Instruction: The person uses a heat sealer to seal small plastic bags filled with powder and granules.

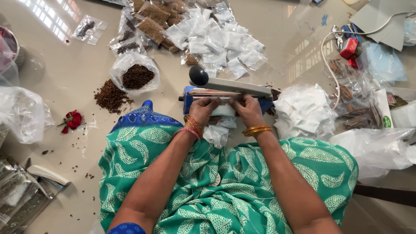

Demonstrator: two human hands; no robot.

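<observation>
Left hand (204, 108) and right hand (248, 108) side by side at the front edge of the blue tabletop heat sealer with grey press arm and black knob (225, 92), fingers of both pinched together on the small clear plastic pouch of white contents (224, 111), held just under the sealer's bar. Behind the sealer on the pale floor (65, 73), a heap of filled clear packets (216, 37); off to the left, an open plastic bag of dark brown spice (136, 76) and a loose spice pile (110, 96).

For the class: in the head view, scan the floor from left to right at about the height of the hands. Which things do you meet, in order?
Red rose → loose pile of dark spice → left hand → right hand → heap of white packets → bags of brown sticks.
</observation>
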